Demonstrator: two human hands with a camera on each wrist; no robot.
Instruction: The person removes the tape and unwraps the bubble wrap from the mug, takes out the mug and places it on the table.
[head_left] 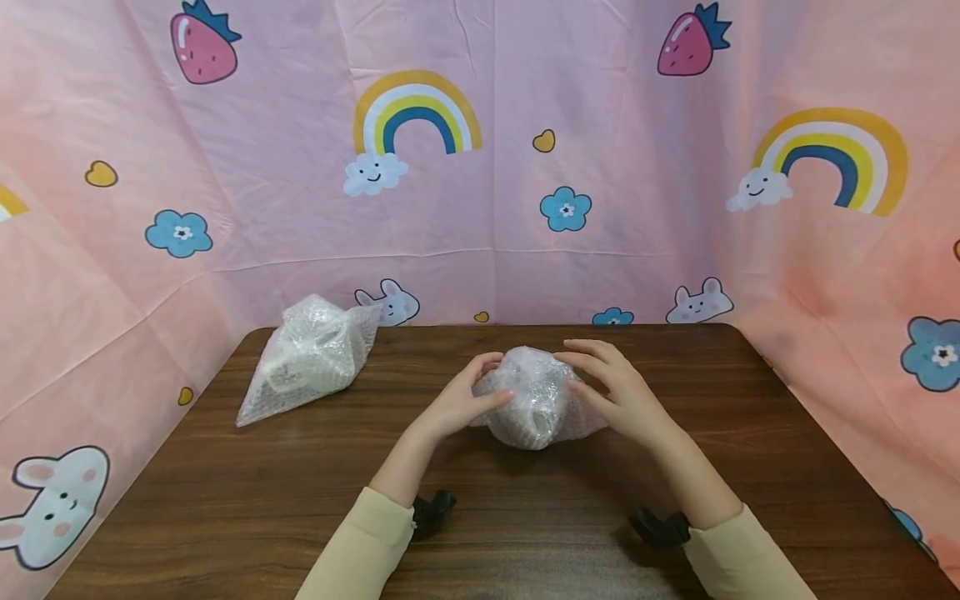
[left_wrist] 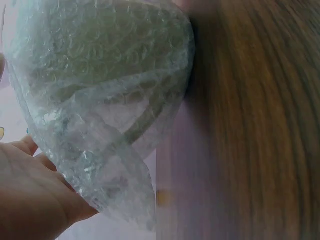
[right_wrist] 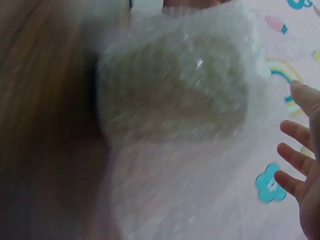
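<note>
A bundle of clear bubble wrap [head_left: 531, 408] sits on the brown wooden table, between my two hands. Through the film in the left wrist view, a pale, rounded body [left_wrist: 110, 45] shows with a curved, handle-like strip [left_wrist: 145, 120]. My left hand [head_left: 459, 407] is at the bundle's left side, thumb over the near side and loosely bent fingers toward the far side. In the left wrist view its fingers pass behind the wrap. On the right side, my right hand [head_left: 618, 390] has its fingers spread, with a gap to the wrap in the right wrist view.
A second bubble-wrapped bundle [head_left: 311, 354] lies at the table's far left, a flat corner of wrap pointing toward me. The wood-grain table [head_left: 247, 508] ends at a patterned pink cloth [head_left: 495, 208] at the back and sides. Black straps [head_left: 433, 510] are at both wrists.
</note>
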